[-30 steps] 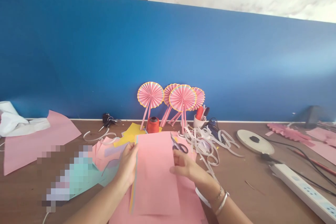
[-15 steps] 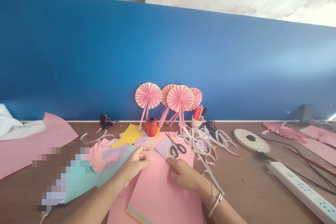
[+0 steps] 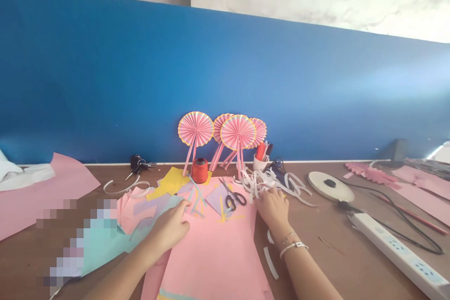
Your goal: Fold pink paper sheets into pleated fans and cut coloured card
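A big pink sheet (image 3: 214, 258) lies flat on the counter (image 3: 333, 267) right in front of the person, its near edge running out of the bottom of the view. The left hand (image 3: 172, 227) rests palm down on the sheet's far left corner, fingers loosely spread and gripping nothing. The right hand (image 3: 272, 207) sits just past the sheet's far right corner, fingers bent down into the near end of a tangle of white paper strips (image 3: 281, 182); whether it pinches one cannot be told.

Scissors (image 3: 235, 198) lie just beyond the sheet's far edge, between the two hands, among thin coloured offcuts (image 3: 197, 197). Behind them stand a red spool of thread (image 3: 199, 170), a row of pink paper fans (image 3: 218, 130) leaning on the blue board (image 3: 225, 75), and a cup of pens (image 3: 260, 160).

To the left the sheet's edge touches a teal sheet (image 3: 105, 239), with folded pink pieces (image 3: 131, 206) and yellow paper (image 3: 171, 180) past it, so that side is crowded. To the right there is bare counter, with two loose white strips (image 3: 270, 262) near the wrist. Farther right lie a round white disc (image 3: 330, 186), a black cable (image 3: 404, 232) and a power strip (image 3: 397, 253).
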{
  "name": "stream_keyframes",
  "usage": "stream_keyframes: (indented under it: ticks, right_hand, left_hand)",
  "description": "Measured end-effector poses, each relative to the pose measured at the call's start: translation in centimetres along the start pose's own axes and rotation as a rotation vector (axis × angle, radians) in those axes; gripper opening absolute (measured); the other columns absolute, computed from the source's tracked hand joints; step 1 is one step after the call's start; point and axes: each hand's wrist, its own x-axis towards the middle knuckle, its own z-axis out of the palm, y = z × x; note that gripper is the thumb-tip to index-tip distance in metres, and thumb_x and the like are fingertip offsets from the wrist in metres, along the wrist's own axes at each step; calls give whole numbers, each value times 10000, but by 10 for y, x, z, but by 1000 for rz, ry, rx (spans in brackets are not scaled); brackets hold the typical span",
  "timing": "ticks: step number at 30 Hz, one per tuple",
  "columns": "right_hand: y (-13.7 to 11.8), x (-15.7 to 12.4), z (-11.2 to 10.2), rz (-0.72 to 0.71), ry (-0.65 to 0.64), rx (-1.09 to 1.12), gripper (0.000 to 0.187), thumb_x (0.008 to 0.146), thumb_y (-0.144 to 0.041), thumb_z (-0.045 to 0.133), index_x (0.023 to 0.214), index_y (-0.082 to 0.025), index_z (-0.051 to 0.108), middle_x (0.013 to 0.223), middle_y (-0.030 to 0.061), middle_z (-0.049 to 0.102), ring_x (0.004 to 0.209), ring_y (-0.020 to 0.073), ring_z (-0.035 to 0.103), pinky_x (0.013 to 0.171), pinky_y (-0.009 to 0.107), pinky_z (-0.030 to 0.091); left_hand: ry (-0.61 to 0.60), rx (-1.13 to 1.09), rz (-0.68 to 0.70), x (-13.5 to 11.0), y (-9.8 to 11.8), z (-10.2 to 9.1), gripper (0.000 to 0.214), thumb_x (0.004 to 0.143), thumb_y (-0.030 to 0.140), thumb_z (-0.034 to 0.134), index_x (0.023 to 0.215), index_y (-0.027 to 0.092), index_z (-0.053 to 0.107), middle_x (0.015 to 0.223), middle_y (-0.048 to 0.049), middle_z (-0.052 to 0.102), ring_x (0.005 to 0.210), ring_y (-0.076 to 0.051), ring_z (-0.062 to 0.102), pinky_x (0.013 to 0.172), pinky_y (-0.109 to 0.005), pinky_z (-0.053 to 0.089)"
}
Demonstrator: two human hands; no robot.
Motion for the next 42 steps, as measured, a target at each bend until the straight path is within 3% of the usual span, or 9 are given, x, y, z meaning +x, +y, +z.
stream_keyframes:
  ticks: [6, 14, 17, 21, 25, 30, 36, 42]
  right_hand:
    - [-3, 0, -5, -36, 250, 182, 227, 789, -232, 501, 880, -236, 708, 995, 69, 635, 938, 253, 499, 738, 360, 312]
    - [-4, 1, -4, -200, 600, 468, 231, 835, -340, 486, 800, -189, 658, 879, 60, 664, 851, 228, 548, 757, 354, 314]
    - [-11, -4, -8, -317, 578, 562, 227, 838, -345, 493, 706, -183, 582, 691, 23, 625, 688, 178, 539, 707, 318, 329]
    - [-30, -20, -14, -437, 451, 608, 245, 858, -350, 488, 664, -200, 499, 592, -10, 563, 577, 147, 497, 617, 269, 335]
    - [-51, -41, -18, -580, 359, 582, 170, 879, -296, 488, 741, -199, 508, 549, -27, 550, 513, 135, 495, 586, 251, 324]
    - [-67, -58, -20, -711, 343, 580, 145, 892, -263, 487, 775, -188, 529, 497, -44, 535, 460, 118, 505, 571, 238, 294]
    - [-70, -60, -19, -735, 324, 556, 141, 888, -254, 504, 767, -182, 520, 501, -51, 539, 459, 111, 502, 591, 233, 278]
    - [-72, -61, -22, -817, 355, 510, 208, 908, -259, 460, 738, -169, 539, 484, -41, 533, 458, 110, 463, 612, 244, 263]
  left_hand:
    - [55, 59, 38, -2, 3, 1, 429, 748, 108, 400, 1144, 206, 531, 1190, -66, 610, 1057, -213, 577, 809, -284, 409]
    - [51, 136, 51, -4, 5, 3, 276, 741, 100, 417, 905, 193, 618, 931, -63, 680, 907, -233, 628, 741, -311, 443]
    - [191, 136, 148, -1, 7, 5, 259, 750, 113, 434, 904, 177, 632, 949, -91, 653, 952, -258, 593, 803, -367, 445]
    - [345, -84, 431, -2, 18, 9, 366, 802, 151, 440, 1136, 216, 575, 1117, -88, 607, 1089, -247, 523, 938, -410, 415]
    - [282, -210, 581, -16, 33, 14, 483, 866, 189, 413, 1343, 260, 402, 1313, -79, 500, 1216, -230, 437, 1028, -397, 365]
    - [206, -248, 618, -29, 42, 23, 560, 850, 183, 449, 1389, 273, 327, 1356, -74, 461, 1248, -239, 410, 1040, -410, 368]
    - [258, -333, 605, -25, 39, 28, 431, 854, 137, 415, 1270, 244, 450, 1251, -86, 536, 1183, -221, 467, 1013, -400, 390]
    - [355, -432, 518, -19, 37, 26, 94, 870, 194, 454, 858, 229, 541, 981, -56, 597, 1006, -200, 545, 913, -347, 431]
